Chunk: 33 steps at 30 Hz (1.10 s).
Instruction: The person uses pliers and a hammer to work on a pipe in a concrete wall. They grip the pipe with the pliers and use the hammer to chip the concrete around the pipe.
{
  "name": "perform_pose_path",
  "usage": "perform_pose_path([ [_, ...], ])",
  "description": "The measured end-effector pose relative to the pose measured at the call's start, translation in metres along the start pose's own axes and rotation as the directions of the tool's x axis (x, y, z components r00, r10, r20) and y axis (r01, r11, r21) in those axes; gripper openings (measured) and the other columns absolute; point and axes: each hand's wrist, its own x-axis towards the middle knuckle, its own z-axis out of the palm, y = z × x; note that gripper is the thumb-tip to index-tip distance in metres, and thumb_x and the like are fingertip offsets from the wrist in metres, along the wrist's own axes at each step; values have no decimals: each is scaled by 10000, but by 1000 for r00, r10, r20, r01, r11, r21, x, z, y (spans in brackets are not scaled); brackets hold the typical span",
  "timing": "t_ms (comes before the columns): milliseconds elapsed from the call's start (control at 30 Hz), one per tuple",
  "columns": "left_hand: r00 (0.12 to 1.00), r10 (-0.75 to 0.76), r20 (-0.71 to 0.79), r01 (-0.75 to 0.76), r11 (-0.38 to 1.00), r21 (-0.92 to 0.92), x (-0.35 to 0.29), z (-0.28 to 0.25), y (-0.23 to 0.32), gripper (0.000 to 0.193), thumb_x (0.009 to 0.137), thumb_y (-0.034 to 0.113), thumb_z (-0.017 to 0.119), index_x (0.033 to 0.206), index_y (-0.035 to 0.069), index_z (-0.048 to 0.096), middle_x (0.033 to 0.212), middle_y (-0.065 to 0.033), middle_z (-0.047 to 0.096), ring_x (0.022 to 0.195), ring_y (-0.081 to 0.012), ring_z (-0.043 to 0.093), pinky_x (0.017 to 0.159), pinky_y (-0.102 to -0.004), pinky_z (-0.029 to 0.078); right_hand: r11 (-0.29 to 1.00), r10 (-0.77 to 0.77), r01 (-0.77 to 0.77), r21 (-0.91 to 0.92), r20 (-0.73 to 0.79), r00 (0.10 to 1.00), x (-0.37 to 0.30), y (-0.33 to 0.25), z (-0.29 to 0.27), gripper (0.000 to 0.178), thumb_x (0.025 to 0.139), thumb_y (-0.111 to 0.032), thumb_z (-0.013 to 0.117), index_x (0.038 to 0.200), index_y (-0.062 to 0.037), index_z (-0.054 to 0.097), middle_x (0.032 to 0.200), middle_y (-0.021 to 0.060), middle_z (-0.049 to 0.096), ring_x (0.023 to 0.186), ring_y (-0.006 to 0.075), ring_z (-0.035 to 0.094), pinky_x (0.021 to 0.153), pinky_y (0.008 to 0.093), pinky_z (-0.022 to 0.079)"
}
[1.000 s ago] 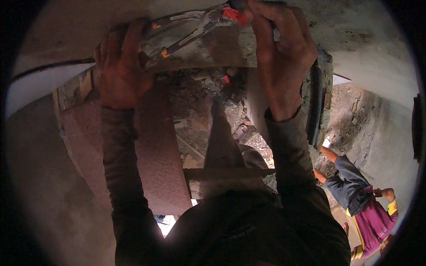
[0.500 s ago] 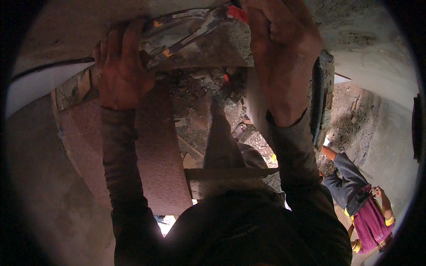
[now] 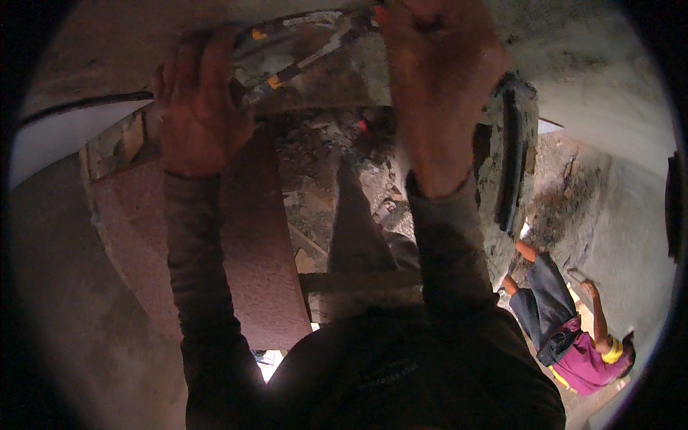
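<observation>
— Count for us, please!
— One left grip [image 3: 204, 107] and one right grip [image 3: 448, 86], both bare hands, and between them one plier-like tool [image 3: 315, 59] with two arms, two orange tips [image 3: 274, 82], and one red piece [image 3: 380, 14] near its joined end.
— What's different from a second ago?
— Right grip has swung leftward, and look, it now hides nearly all of that red piece! The tool has edged slightly right; the left grip stays put. Lower right, the one co-worker [image 3: 588, 365] now has an arm stretched out from the body.
— And the tool, against the hands?
— Orange tips just right of the left grip, joined end right beside the right grip, arms spreading apart leftward.
— Anything clasped?
— Left fingers bent, right ones bunched near the top edge; whether either holds anything, I can't tell.
</observation>
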Motion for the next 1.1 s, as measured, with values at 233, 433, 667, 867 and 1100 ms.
perform_pose_path([
  [233,999,12,32,-13,1000,9,-4,3,-14,874,684,186,835,1482,153,482,1263,-182,585,1214,-432,563,1048,-580,428,657,-392,578,-484,435,810,-1,-38,-31,131,932,-60,720,1061,-35,711,965,149,704,834,308,667,750,364,542],
  [433,999,-34,34,34,999,21,-4,-3,-8,856,684,183,835,1466,118,494,1267,-203,603,1172,-457,582,1047,-583,414,-3,-213,469,-883,459,863,-23,-57,-175,163,993,-143,668,1078,-11,621,993,169,655,889,373,635,746,448,511],
  [667,1000,-25,10,24,997,71,-3,-2,-2,910,616,157,858,1452,175,499,1216,-180,590,1161,-437,588,1036,-589,457,-90,20,386,-918,385,923,-19,-26,-252,305,972,-253,686,1138,-47,532,1033,240,581,921,460,614,719,546,508],
  [867,992,-86,91,83,996,36,-4,-5,-4,958,598,195,873,1474,193,486,1231,-204,582,1168,-463,577,1050,-607,443,279,100,197,-940,232,967,-9,-35,-259,309,997,-268,669,1120,-18,535,979,235,595,769,454,634,657,498,518],
  [1100,998,-51,43,50,998,27,-6,-2,-2,887,630,178,830,1455,142,506,1227,-215,578,1159,-459,573,1046,-617,428,161,69,717,-678,732,678,-13,-98,-200,383,948,-294,733,1196,-38,593,979,203,661,782,375,698,664,436,564],
])
